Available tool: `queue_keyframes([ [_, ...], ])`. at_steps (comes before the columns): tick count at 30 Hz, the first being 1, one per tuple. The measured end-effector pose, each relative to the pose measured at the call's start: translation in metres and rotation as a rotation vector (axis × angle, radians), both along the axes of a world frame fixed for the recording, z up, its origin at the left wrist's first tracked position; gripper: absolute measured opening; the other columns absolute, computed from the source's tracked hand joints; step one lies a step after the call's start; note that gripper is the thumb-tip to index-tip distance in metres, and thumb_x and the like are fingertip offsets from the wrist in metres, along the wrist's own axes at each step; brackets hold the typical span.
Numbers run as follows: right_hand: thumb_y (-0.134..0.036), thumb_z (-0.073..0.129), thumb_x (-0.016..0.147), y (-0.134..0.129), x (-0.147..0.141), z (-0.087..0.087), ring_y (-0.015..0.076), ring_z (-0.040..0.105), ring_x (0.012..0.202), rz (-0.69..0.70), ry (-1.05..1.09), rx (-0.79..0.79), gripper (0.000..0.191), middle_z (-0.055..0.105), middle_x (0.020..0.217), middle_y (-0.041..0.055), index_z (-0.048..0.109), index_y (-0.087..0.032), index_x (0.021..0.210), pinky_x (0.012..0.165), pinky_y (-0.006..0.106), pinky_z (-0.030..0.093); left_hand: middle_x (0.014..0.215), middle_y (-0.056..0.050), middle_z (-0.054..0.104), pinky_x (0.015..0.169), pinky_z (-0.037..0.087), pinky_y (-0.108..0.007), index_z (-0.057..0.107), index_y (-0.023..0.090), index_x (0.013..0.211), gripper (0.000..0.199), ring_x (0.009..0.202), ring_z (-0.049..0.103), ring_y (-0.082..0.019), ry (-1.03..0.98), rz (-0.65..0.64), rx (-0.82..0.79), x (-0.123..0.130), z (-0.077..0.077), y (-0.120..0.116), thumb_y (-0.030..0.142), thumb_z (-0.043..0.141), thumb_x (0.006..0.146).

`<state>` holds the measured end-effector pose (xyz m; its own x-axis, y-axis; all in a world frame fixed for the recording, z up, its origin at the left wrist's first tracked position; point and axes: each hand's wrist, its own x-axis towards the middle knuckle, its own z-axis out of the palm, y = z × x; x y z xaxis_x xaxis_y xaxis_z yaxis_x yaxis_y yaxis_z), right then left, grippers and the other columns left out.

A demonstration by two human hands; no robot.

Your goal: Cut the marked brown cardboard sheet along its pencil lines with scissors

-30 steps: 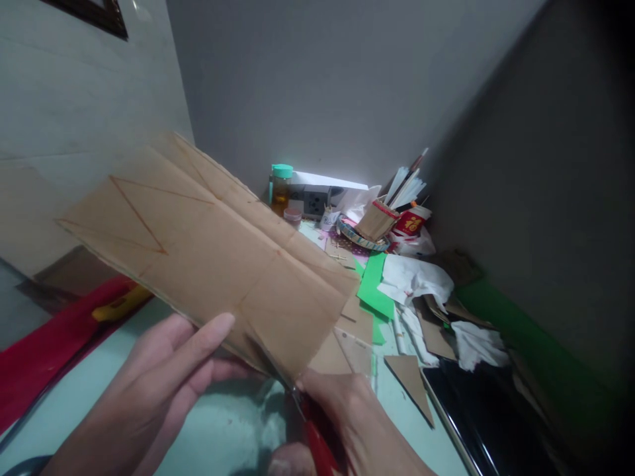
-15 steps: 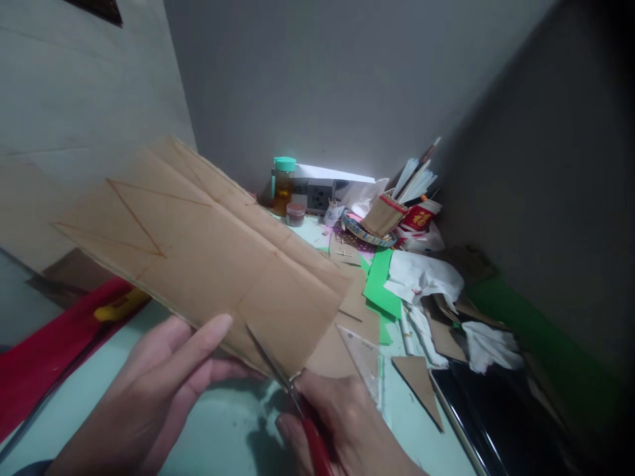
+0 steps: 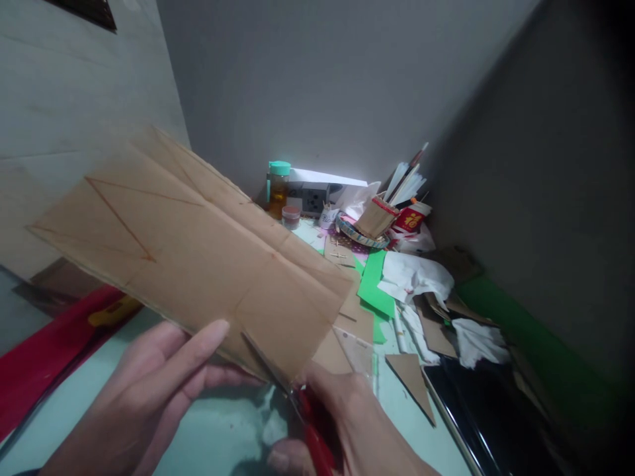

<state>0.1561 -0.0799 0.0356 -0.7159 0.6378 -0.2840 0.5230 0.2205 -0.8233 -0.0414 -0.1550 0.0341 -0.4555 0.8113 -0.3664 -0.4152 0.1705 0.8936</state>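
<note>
Cardboard sheet (image 3: 193, 258) pinched at its near edge by the left hand (image 3: 149, 390), thumb on top, other fingers (image 3: 225, 378) curled under, so it sits tilted up off the tabletop (image 3: 218, 436) with the drawn lines facing the camera. Right hand (image 3: 347, 423) closed round the red handles of scissors (image 3: 292, 396); blades part open, biting into the sheet's near edge beside a pencilled line, probably why the sheet is angled like that, keeps the line in sight and the blades clear of the tabletop. Sheet has creases across the middle and a triangle outline at the far left end. Just beyond the right hand: a clear set square (image 3: 358, 354), cut cardboard triangle (image 3: 409, 375), green paper (image 3: 376, 284), crumpled white paper (image 3: 414, 277). Further back against the wall: bottle with teal cap (image 3: 278, 188), a socket strip (image 3: 314, 198), a holder of sticks and brushes (image 3: 384, 211), red cup (image 3: 411, 219). Left side: red sheet (image 3: 44, 357) with something yellow (image 3: 112, 311) on it, blurred. Dark panel (image 3: 496, 423) at the right edge of the tabletop.
</note>
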Motion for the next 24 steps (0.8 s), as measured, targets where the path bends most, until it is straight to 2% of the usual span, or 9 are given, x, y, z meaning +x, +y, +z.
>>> queue_keyframes([
  [4, -0.060, 0.082, 0.073, -0.004, -0.001, 0.006, 0.0153, 0.055, 0.063, -0.022, 0.043, -0.078, 0.052, 0.068, 0.080, 0.0025, 0.072, -0.021, 0.106, 0.053, 0.025, 0.039, 0.057, 0.002, 0.068, 0.048, 0.054, -0.022, 0.058, 0.024, 0.062, 0.044, 0.053, 0.066, -0.018, -0.008, -0.015, -0.006, -0.001, 0.001, -0.003, 0.044, 0.098, 0.062],
  [5, -0.062, 0.082, 0.073, -0.004, -0.002, 0.005, 0.0151, 0.054, 0.062, -0.016, 0.062, -0.087, 0.055, 0.067, 0.080, 0.0025, 0.072, -0.020, 0.108, 0.053, 0.025, 0.039, 0.057, 0.003, 0.067, 0.047, 0.053, -0.021, 0.058, 0.025, 0.063, 0.045, 0.053, 0.065, -0.017, -0.009, -0.016, 0.003, 0.000, 0.002, -0.003, 0.045, 0.098, 0.062],
  [8, -0.063, 0.080, 0.075, -0.005, -0.004, 0.001, 0.0141, 0.051, 0.061, 0.010, 0.130, -0.088, 0.060, 0.064, 0.076, 0.0009, 0.071, -0.018, 0.114, 0.055, 0.025, 0.041, 0.070, 0.002, 0.073, 0.060, 0.061, -0.023, 0.068, 0.025, 0.070, 0.038, 0.066, 0.070, -0.019, 0.008, -0.030, 0.029, 0.001, 0.004, -0.002, 0.048, 0.097, 0.062],
  [11, -0.057, 0.078, 0.076, -0.006, -0.007, -0.007, 0.0156, 0.052, 0.063, -0.022, 0.139, -0.065, 0.054, 0.063, 0.077, 0.0014, 0.070, -0.018, 0.113, 0.059, 0.028, 0.044, 0.072, 0.000, 0.074, 0.063, 0.062, -0.022, 0.069, 0.025, 0.068, 0.037, 0.069, 0.071, -0.019, 0.051, -0.024, 0.009, 0.001, 0.005, -0.001, 0.050, 0.096, 0.064],
  [15, -0.044, 0.070, 0.075, -0.007, -0.009, -0.017, 0.0159, 0.047, 0.060, -0.034, 0.180, 0.006, 0.040, 0.058, 0.071, 0.0010, 0.070, -0.017, 0.105, 0.060, 0.030, 0.042, 0.064, -0.001, 0.072, 0.055, 0.059, -0.021, 0.059, 0.025, 0.062, 0.044, 0.063, 0.070, -0.019, 0.041, -0.001, 0.013, 0.000, 0.004, -0.001, 0.049, 0.096, 0.064],
  [20, -0.040, 0.065, 0.080, -0.009, -0.011, -0.029, 0.0133, 0.039, 0.057, -0.006, 0.214, 0.136, 0.020, 0.045, 0.062, -0.0033, 0.063, -0.019, 0.080, 0.053, 0.026, 0.032, 0.065, 0.003, 0.067, 0.054, 0.056, -0.016, 0.067, 0.026, 0.065, 0.031, 0.064, 0.065, -0.015, 0.048, 0.020, 0.031, -0.002, -0.001, 0.000, 0.041, 0.094, 0.067],
  [24, -0.032, 0.063, 0.082, -0.009, -0.016, -0.045, 0.0097, 0.034, 0.052, -0.034, 0.373, 0.219, 0.014, 0.045, 0.062, -0.0050, 0.068, -0.020, 0.085, 0.049, 0.023, 0.028, 0.059, 0.003, 0.061, 0.050, 0.050, -0.012, 0.066, 0.024, 0.060, 0.038, 0.057, 0.058, -0.010, -0.017, 0.025, 0.064, -0.001, -0.003, 0.003, 0.047, 0.095, 0.068],
])
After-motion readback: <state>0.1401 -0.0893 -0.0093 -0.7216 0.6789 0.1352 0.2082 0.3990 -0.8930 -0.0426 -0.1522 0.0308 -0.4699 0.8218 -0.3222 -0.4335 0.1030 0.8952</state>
